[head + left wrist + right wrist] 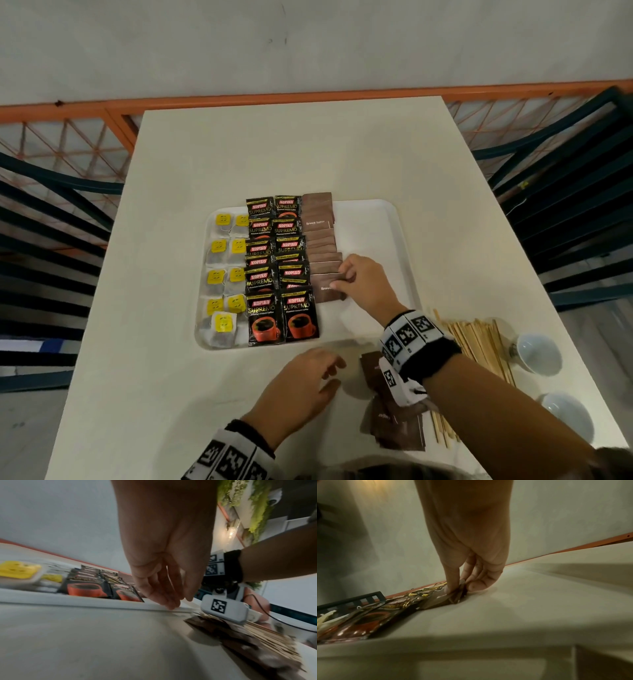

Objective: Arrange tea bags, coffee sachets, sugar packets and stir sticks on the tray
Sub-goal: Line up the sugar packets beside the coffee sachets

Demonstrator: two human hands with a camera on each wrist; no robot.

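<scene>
Our right forearm (496, 404) hides part of the loose brown sugar packets (397, 428). The stir sticks (267, 638) blur in our left wrist view.

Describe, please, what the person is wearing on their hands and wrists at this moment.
Both hands are bare. The right hand has a black wristband carrying white tiles printed with black square markers, and a white marker box with a thin black cable. The left hand has a matching marker-tiled band.

Two white cups (538, 352) beside dark chairs (561, 212)

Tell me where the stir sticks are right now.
In the head view, the stir sticks lie off the tray, on the table's right side, between loose sugar packets and two white cups.
</scene>
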